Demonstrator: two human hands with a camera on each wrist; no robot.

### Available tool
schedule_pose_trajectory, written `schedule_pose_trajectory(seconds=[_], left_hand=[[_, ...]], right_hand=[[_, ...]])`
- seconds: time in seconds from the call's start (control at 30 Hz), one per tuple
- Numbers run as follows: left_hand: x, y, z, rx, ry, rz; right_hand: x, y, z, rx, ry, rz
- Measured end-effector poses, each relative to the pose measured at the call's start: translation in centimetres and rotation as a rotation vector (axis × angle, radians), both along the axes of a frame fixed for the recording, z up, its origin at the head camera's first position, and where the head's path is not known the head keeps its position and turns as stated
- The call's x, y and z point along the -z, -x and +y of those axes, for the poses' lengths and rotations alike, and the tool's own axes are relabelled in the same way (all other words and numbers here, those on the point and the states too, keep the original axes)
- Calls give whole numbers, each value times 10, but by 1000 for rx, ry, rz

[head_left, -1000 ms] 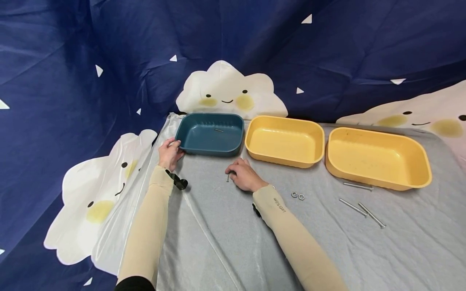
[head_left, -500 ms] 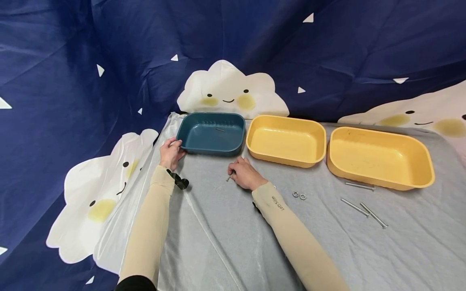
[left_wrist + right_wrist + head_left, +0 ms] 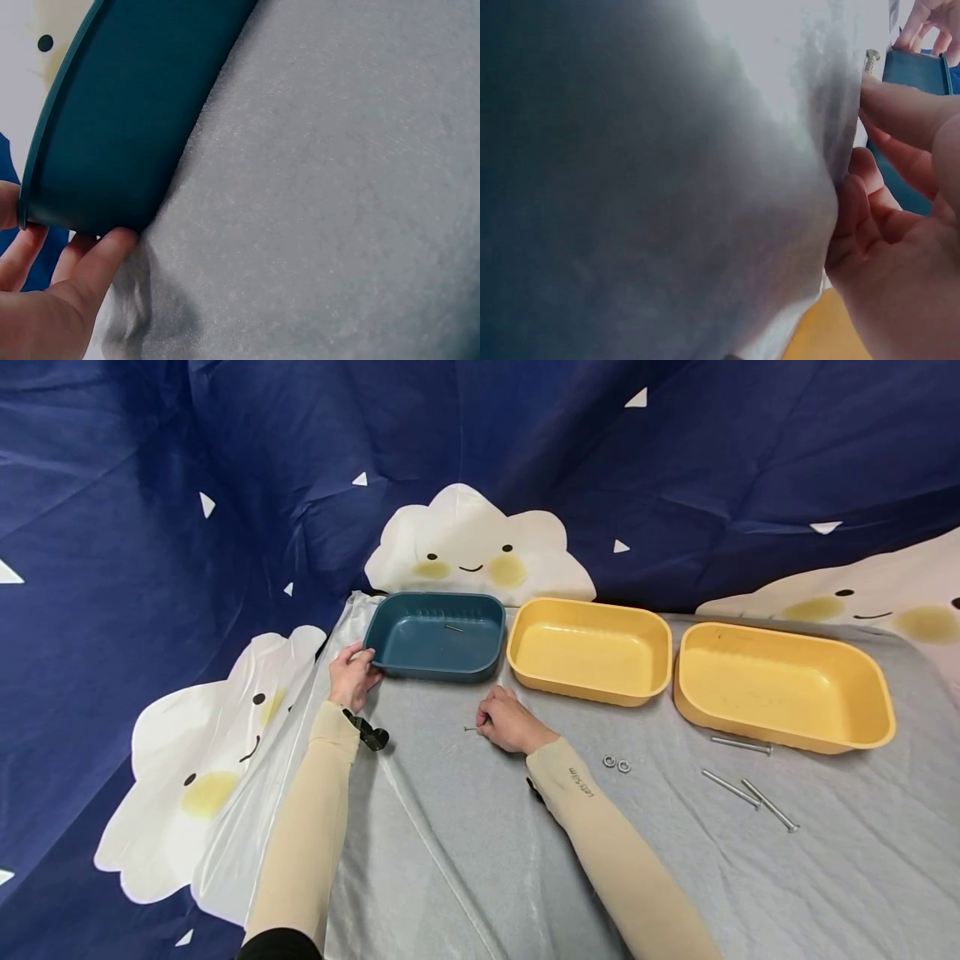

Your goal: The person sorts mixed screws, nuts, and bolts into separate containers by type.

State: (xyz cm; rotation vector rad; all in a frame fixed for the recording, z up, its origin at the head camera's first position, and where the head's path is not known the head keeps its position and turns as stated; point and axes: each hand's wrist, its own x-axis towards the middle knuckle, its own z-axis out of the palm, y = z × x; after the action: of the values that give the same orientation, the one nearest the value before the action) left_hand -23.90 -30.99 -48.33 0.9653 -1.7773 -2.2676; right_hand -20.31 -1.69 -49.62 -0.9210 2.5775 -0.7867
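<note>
A small screw [image 3: 471, 728] sticks out to the left from the fingertips of my right hand [image 3: 513, 722], which pinches it low over the grey cloth. In the right wrist view the screw's head [image 3: 871, 56] shows past the thumb, with the other fingers curled against the cloth. My left hand [image 3: 350, 677] holds the near left corner of a dark teal bin [image 3: 438, 675]. The left wrist view shows fingers [image 3: 105, 259] on the bin's outer wall and another finger over its rim. One more small screw [image 3: 453, 627] lies inside the teal bin.
Two yellow bins, a middle one [image 3: 588, 692] and a right one [image 3: 780, 735], stand in line with the teal bin. Two nuts, one here [image 3: 609, 761], lie right of my right wrist. Long bolts [image 3: 770, 805] lie before the right bin. A dark blue cloth [image 3: 675, 468] hangs behind.
My right hand has shifted slightly right, and the screw in its fingers has swung from pointing down to pointing left. A nut beside the wrist is now covered. The left hand stays on the bin.
</note>
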Motion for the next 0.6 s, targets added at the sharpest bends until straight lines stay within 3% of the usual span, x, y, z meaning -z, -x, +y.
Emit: schedule_pose_trajectory(seconds=[0.23,0.6], left_hand=[[-2,0,0,2,1,-10],[-3,-2,0,11,26,-27]], right_hand=[[2,3,2,-35,72,49],[1,3,1,-90,27,125]])
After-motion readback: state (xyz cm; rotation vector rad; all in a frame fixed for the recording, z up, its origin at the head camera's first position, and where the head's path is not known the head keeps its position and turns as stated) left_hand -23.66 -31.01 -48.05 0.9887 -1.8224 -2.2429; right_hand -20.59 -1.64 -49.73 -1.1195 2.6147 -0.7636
